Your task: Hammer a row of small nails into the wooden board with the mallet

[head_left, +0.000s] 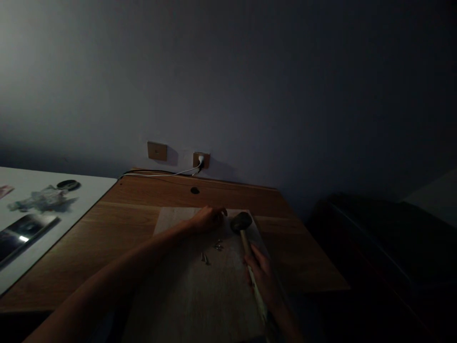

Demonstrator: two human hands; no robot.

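Note:
My right hand [262, 267] is wrapped round the pale handle of a mallet [246, 243]. Its dark head is up over the far right part of a light wooden board [200, 290]. Near the board's far edge is my left hand [208, 219], fingers curled together just left of the mallet head. Whatever those fingers pinch, if anything, is too dark and small to make out. On the board between my hands lies a small group of screws [218, 246]. Closer to me are a couple more screws [204, 258].
The board rests on a brown wooden table [132, 224] against a wall. A white plug [201, 159] sits in a wall socket, its cable running left along the table's back. On the white table [96, 188] at left are a crumpled plastic bag [48, 199] and a dark shiny device [26, 236].

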